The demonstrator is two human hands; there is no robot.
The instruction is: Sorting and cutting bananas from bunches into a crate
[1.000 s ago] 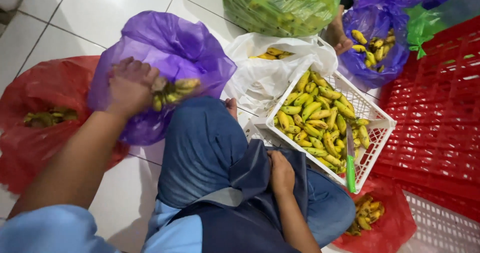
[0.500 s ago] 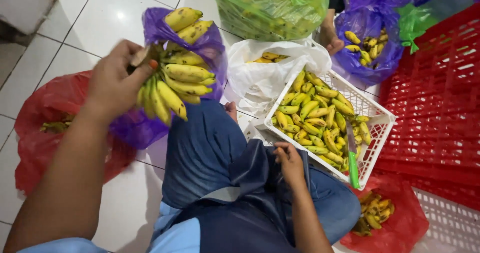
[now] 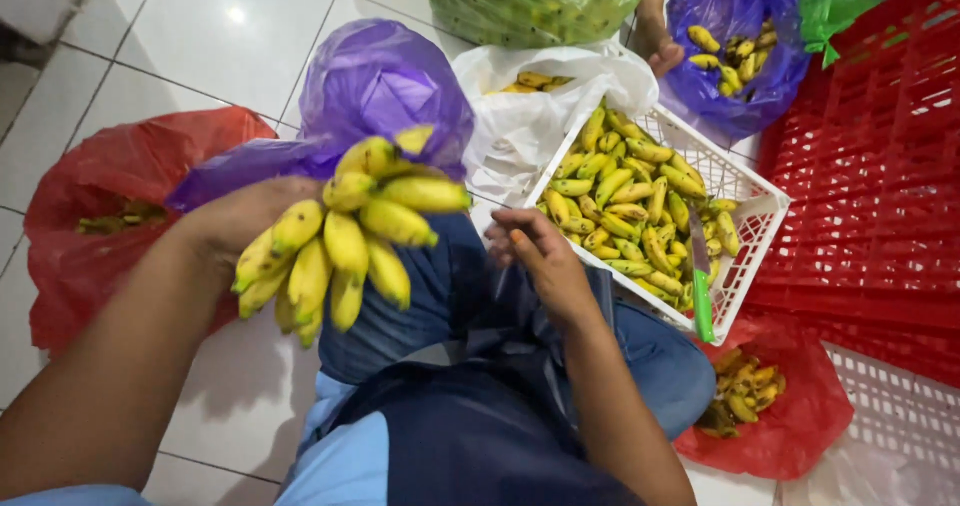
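The left hand (image 3: 240,221) holds a bunch of small yellow bananas (image 3: 345,231) up; the right hand (image 3: 540,256) rests loose and empty. The white plastic basket (image 3: 745,191) looks nearly full.

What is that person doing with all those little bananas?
A person sits on a white tiled floor among bags of small bananas. Their left hand holds up a yellow banana bunch above a purple bag. Their right hand rests empty by the knee, beside a white basket full of loose bananas. A green-handled knife lies on the basket's edge. Another person's hand is by a second purple bag.
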